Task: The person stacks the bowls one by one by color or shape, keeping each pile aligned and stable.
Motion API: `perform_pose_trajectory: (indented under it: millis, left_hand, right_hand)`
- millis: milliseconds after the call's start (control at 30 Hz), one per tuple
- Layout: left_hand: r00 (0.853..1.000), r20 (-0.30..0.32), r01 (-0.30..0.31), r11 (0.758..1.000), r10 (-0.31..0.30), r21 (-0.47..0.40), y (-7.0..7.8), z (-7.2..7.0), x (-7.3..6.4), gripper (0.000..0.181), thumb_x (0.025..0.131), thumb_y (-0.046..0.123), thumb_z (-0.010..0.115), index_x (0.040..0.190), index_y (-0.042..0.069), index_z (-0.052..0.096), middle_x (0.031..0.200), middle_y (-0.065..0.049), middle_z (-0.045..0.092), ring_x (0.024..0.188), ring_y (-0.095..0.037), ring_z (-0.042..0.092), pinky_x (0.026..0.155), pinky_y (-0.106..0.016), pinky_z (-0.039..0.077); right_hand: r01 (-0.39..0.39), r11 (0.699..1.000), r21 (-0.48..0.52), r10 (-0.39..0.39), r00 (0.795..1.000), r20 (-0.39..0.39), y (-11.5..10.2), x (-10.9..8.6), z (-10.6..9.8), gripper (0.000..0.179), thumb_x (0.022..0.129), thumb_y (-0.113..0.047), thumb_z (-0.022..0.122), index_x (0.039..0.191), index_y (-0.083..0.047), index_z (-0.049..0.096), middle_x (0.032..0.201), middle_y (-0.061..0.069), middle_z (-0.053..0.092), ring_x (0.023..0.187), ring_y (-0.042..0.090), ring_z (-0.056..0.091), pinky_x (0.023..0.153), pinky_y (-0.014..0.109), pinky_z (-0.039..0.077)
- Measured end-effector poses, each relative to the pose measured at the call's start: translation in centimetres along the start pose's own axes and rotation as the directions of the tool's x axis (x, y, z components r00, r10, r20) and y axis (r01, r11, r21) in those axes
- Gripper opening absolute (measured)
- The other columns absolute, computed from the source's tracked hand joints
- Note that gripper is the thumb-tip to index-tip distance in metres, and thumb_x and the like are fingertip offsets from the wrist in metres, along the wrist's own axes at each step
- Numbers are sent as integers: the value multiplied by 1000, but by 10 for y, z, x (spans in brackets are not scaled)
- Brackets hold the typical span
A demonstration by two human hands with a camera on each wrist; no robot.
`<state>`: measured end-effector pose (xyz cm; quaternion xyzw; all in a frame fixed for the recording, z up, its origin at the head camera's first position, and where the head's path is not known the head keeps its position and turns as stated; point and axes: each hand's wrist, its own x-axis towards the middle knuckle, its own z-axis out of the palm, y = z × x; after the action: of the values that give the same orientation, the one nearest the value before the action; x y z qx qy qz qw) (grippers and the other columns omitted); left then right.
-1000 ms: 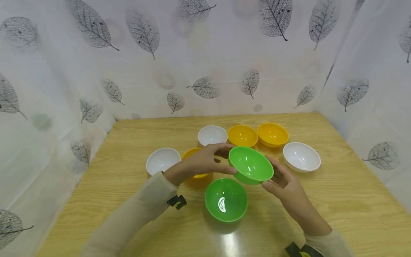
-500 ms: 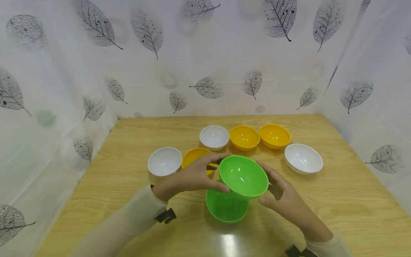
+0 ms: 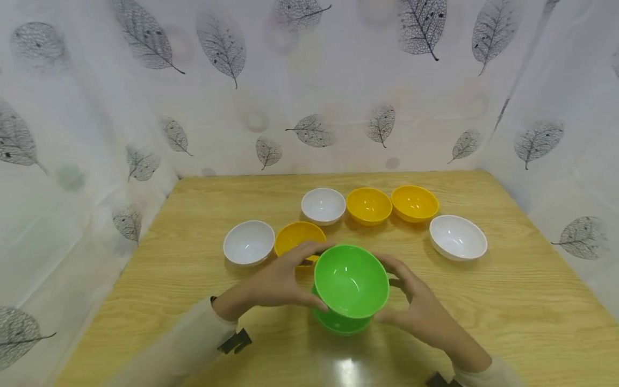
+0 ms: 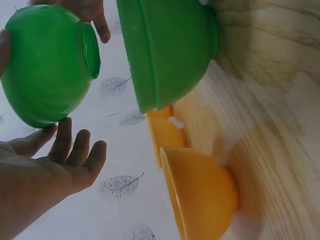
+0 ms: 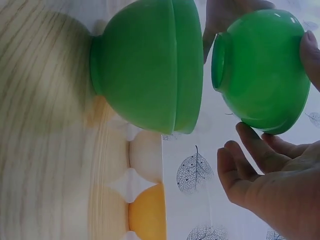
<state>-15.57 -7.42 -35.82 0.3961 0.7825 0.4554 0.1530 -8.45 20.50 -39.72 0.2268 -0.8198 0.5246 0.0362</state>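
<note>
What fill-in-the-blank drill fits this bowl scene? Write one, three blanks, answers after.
1. Both hands hold a ____ bowl just above a second bowl of the same colour on the table.
2. The left hand and the right hand grip the held bowl on ____ sides.
3. Counting by colour, the table bears three white bowls and ____ yellow bowls.

Missing words: green; opposite; three

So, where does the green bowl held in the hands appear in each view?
Head: held green bowl at lower centre, above the second green bowl.
Left wrist: upper left.
Right wrist: upper right.
Shared landmark: the second green bowl standing on the table, seen in all three views.
</note>
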Motion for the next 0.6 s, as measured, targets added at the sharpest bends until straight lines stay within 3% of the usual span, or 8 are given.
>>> perform_pose_trajectory:
  millis: [233, 400, 600]
  left_hand:
    - [1000, -27, 9, 998, -8, 61, -16, 7, -16, 99, 61, 37, 90, 144, 25, 37, 139, 11, 44, 129, -13, 39, 108, -48, 36]
    - [1000, -22, -4, 998, 6, 68, -27, 17, -15, 99, 61, 30, 91, 143, 16, 38, 143, 6, 43, 133, -15, 37, 112, -47, 31]
    - [999, -26, -27, 997, 28, 67, -33, 25, -12, 101, 60, 27, 92, 144, 11, 38, 147, 4, 40, 137, -17, 35, 113, -46, 29]
  right_hand:
    - [26, 988, -151, -22, 999, 32, 1, 2, 12, 95, 64, -30, 88, 145, -19, 38, 143, -3, 44, 126, 12, 44, 93, 36, 49]
    - [28, 968, -250, -22, 999, 26, 1, -3, 12, 93, 66, -41, 85, 143, -13, 41, 142, 1, 45, 125, 15, 43, 90, 36, 50]
    - [-29, 955, -294, 42, 998, 37, 4, -7, 11, 94, 66, -46, 82, 144, -12, 40, 142, 7, 45, 126, 21, 43, 93, 45, 50]
